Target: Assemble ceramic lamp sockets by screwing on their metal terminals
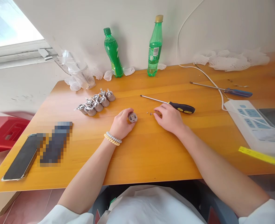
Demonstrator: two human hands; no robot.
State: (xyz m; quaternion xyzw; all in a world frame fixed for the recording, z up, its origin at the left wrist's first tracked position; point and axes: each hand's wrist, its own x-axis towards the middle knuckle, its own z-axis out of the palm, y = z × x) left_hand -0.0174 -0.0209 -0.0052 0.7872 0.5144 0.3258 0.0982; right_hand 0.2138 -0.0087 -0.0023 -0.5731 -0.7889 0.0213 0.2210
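My left hand (122, 122) is closed around a small round grey-brown lamp socket (133, 117); its face with holes and slots is turned up. To its right, several tiny screws (150, 113) lie loose on the wooden table (137, 155). Close beside them rests my right hand (168, 117), thumb and forefinger curled together near the tabletop; anything between the tips is too small to make out. Just behind that hand lies a black-and-yellow-handled screwdriver (181, 107), shaft pointing left. Several similar sockets with metal brackets (97, 105) stand grouped at the left.
Two green bottles (114, 54) (155, 49) stand by the wall. A blue-handled screwdriver (238, 92) and a white power strip (242, 124) with cable lie right. Left are a phone (23, 158) and a blurred dark object (55, 143). Foam netting (237, 60) lines the back.
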